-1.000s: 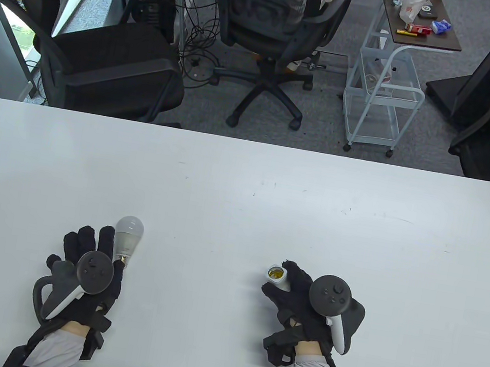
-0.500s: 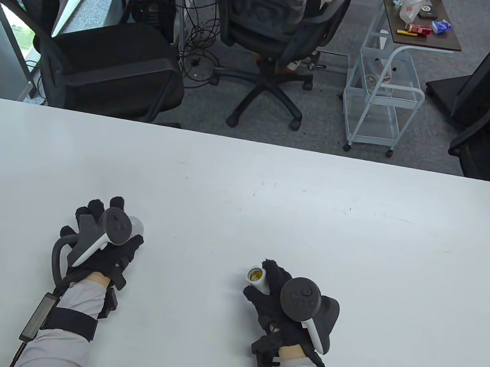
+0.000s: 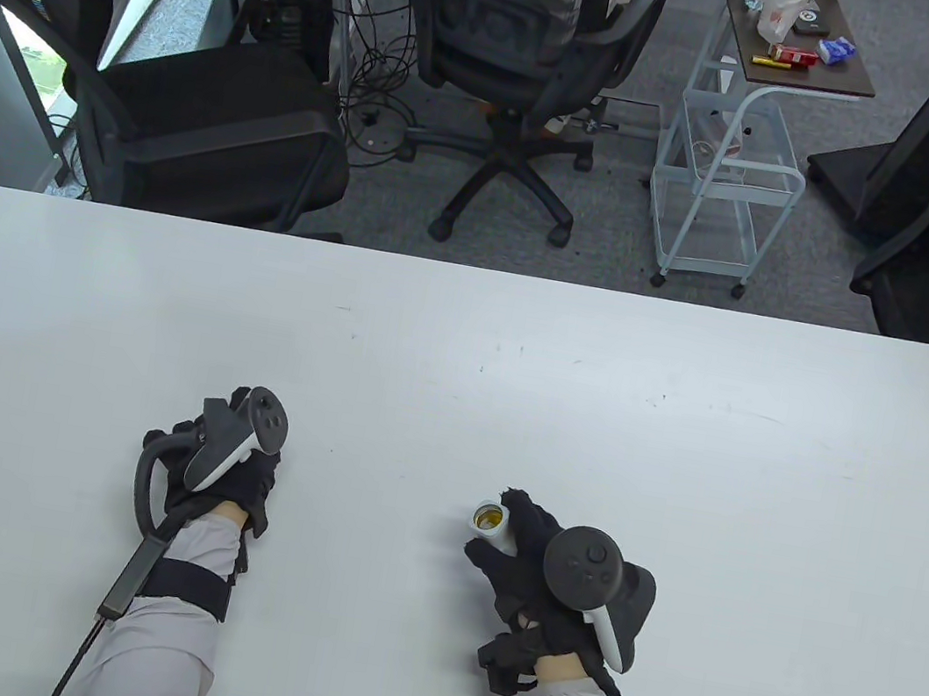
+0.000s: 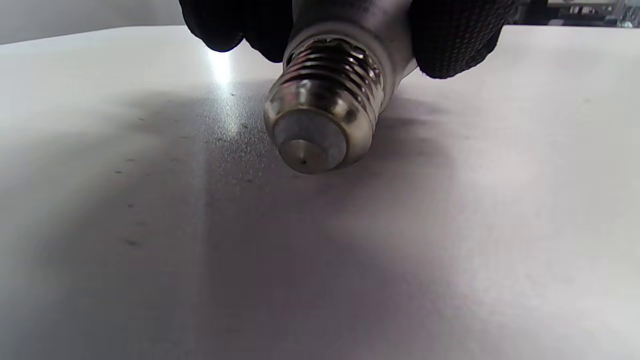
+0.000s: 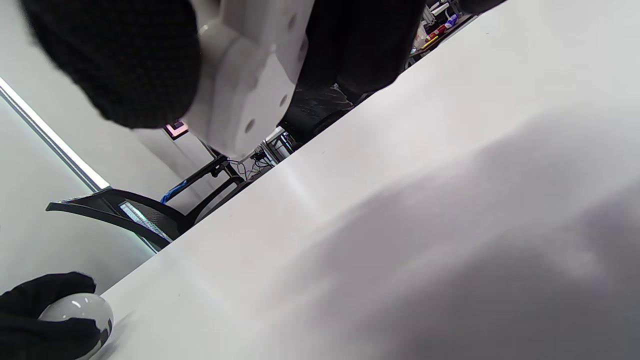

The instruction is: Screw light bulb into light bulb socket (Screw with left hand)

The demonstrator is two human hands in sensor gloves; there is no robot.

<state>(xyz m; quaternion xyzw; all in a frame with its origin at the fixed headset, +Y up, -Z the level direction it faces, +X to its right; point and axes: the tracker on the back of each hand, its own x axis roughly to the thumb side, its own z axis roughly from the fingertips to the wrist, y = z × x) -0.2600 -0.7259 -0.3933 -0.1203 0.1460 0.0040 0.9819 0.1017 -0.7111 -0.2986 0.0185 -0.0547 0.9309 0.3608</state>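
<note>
Two hands hold parts: left hand (image 3: 230,473) grips the light bulb (image 4: 330,95); right hand (image 3: 535,564) grips the light bulb socket (image 3: 491,520) (open mouth facing left), well apart to the bulb hand's right.

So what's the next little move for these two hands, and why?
Probably the left hand lifts the light bulb and carries it right toward the socket. It already grips the bulb, threaded base exposed low over the table, while the right hand holds the socket, well apart, with its open mouth facing left.
</note>
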